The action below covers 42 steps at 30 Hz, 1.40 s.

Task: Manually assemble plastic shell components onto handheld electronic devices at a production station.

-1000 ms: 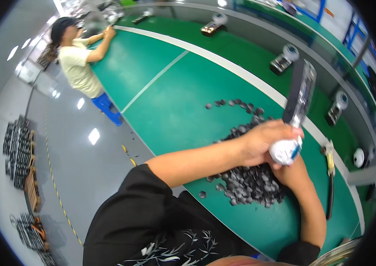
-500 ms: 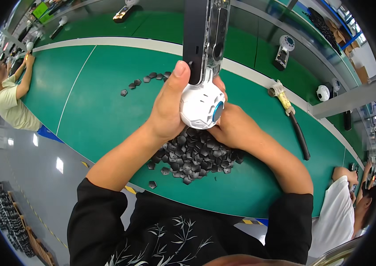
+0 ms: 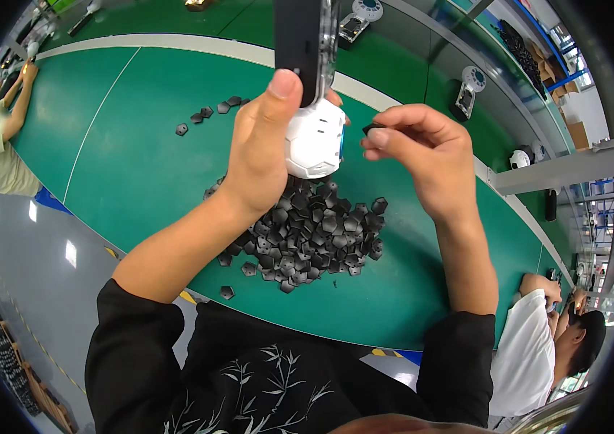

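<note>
My left hand (image 3: 260,155) grips a handheld device (image 3: 314,141) with a white, faceted round head and a long black and clear handle pointing away from me. Its blue-rimmed side faces right. Just to the right of that head, my right hand (image 3: 433,159) pinches a small black piece (image 3: 373,128) between thumb and fingertips, apart from the device. Beneath both hands, a heap of black pentagon-shaped plates (image 3: 314,235) lies on the green tabletop (image 3: 140,155).
A short row of loose pentagon plates (image 3: 207,112) lies beyond my left hand. Similar white-headed devices (image 3: 472,79) stand past the table's far edge. A metal post (image 3: 567,166) juts in at right. One co-worker (image 3: 6,148) sits far left, another (image 3: 531,347) near right.
My right hand has left the device and moved right, now with a small black piece in its fingertips. My left hand has turned the device's blue-rimmed side to the right. The view has shifted.
</note>
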Each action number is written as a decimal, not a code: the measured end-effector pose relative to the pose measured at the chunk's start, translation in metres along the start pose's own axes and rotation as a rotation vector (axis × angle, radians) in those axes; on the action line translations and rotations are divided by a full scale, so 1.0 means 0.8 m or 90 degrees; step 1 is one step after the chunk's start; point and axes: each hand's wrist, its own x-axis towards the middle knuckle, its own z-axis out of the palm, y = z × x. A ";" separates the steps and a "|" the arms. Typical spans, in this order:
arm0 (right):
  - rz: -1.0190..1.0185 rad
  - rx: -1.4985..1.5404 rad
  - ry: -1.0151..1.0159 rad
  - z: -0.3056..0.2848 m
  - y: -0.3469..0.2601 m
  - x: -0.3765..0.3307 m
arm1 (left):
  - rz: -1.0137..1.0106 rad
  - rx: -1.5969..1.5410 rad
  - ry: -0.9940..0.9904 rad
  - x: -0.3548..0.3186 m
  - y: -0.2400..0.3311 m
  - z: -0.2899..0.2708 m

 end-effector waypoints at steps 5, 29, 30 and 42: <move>0.082 0.187 -0.043 0.025 -0.009 -0.013 | 0.019 0.129 -0.021 -0.009 0.001 -0.012; 0.229 0.232 -0.179 0.043 0.013 0.020 | -0.045 -0.073 -0.014 0.003 0.009 -0.020; 0.240 0.248 -0.193 0.044 0.013 0.022 | -0.027 -0.097 0.009 0.004 0.011 -0.019; 0.182 0.219 -0.163 0.068 0.030 0.009 | 0.049 0.201 -0.133 0.007 -0.005 -0.046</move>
